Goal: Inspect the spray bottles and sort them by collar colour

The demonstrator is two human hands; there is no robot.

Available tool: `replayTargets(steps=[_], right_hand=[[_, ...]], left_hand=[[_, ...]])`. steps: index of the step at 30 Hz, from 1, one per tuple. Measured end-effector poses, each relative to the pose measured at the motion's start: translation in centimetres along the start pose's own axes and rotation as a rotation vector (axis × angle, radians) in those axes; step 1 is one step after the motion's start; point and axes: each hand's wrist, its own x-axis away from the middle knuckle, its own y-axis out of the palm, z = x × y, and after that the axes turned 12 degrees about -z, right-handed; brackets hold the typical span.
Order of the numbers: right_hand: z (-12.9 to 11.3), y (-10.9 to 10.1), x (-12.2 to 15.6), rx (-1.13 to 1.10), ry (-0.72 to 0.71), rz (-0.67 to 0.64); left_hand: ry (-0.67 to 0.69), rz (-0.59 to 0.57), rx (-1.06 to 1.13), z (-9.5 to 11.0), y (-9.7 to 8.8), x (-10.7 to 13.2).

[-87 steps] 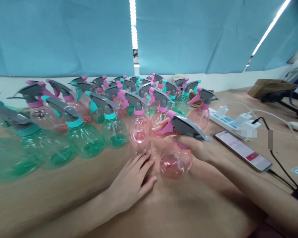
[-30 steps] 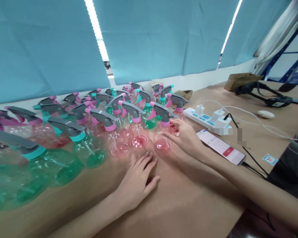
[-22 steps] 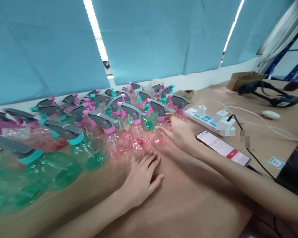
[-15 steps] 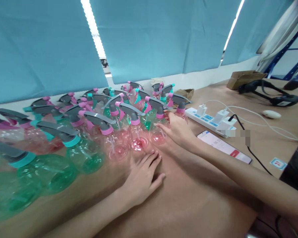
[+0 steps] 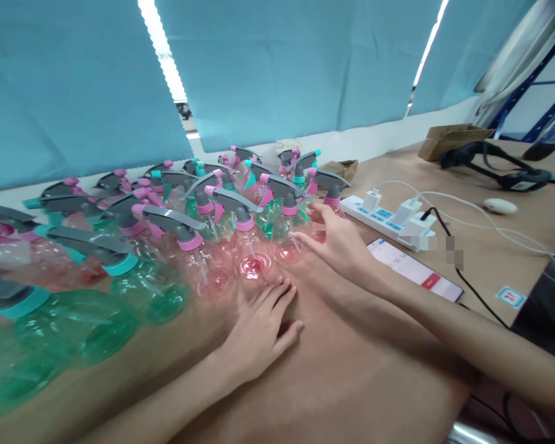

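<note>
Our right hand (image 5: 340, 246) open, fingertips at pink bottle (image 5: 284, 231), near row's right end (nothing gripped); left hand (image 5: 259, 333) flat on table (image 5: 351, 382).

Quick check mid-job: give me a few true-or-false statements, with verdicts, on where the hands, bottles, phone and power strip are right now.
1. The left hand lies flat on the table, holding nothing. True.
2. The right hand holds a spray bottle in the air. False: it is open and empty beside the pink bottles, which stand on the table.
3. The phone lies to the right of the right hand, screen lit. True.
4. Every bottle is pink. False: green bottles stand further left.
5. The power strip has nothing plugged in. False: white chargers sit in it.
</note>
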Motion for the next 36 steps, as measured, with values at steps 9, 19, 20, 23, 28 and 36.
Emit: replayTargets(steps=[9, 19, 20, 23, 28, 36], right_hand=[[5.1, -3.8, 2.4, 0.058, 0.165, 0.151], [6.5, -0.5, -1.5, -0.055, 0.105, 0.08], [6.6, -0.5, -1.6, -0.055, 0.119, 0.075], [6.5, -1.0, -1.1, -0.039, 0.16, 0.057], [4.9, -2.7, 2.4, -0.013, 0.163, 0.028], [-2.3, -3.4, 9.0, -0.094, 0.063, -0.065]], left_hand=[[0.062, 0.1, 0.05, 0.5, 0.3, 0.0], [0.124, 0.185, 0.086, 2.8, 0.5, 1.1], [0.124, 0.19, 0.091, 2.9, 0.5, 1.2], [0.117, 0.203, 0.115, 2.9, 0.5, 1.3], [0.062, 0.21, 0.177, 2.7, 0.2, 1.2], [-0.047, 0.242, 0.305, 2.9, 0.5, 1.5]])
